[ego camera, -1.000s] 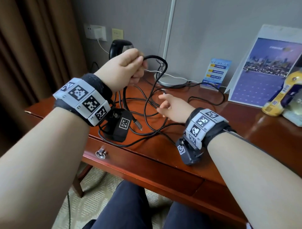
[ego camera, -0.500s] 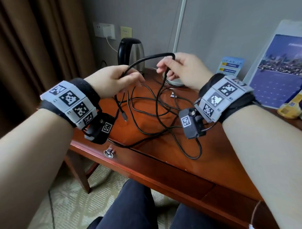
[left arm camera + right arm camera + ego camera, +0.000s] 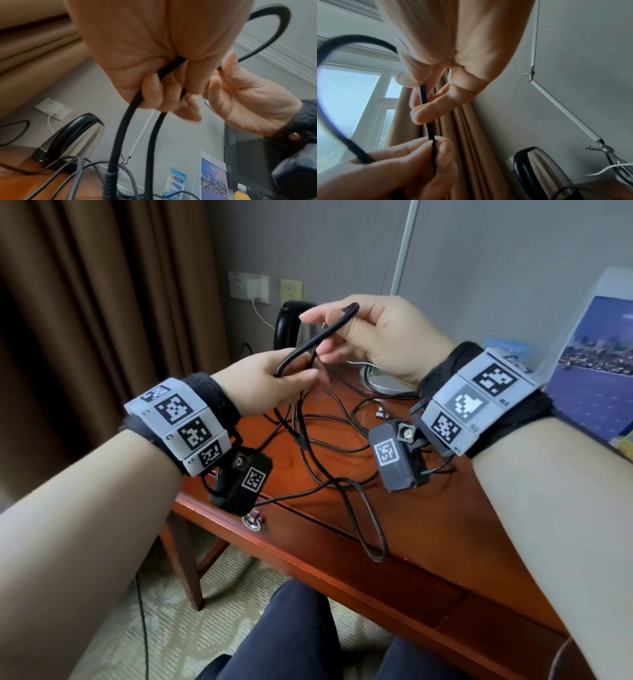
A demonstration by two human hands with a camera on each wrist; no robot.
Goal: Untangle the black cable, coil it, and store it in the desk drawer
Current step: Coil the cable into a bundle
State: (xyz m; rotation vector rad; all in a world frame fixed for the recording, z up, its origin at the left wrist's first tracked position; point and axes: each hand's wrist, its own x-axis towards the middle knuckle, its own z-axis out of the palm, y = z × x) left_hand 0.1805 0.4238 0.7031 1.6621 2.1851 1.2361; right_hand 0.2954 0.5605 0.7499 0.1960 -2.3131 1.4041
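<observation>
Raised higher than a moment ago, the black cable (image 3: 317, 338) now arches between both hands above the desk (image 3: 445, 529).
Left hand (image 3: 267, 385) grips two strands; right hand (image 3: 373, 337) pinches the loop; remaining tangle lies on the desk.

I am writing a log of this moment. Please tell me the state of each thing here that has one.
black cable: one loop lifted between both hands, the rest tangled on the desk
left hand: grips the cable
right hand: pinches the loop
desk drawer: closed
white charger: plugged into the wall socket
</observation>
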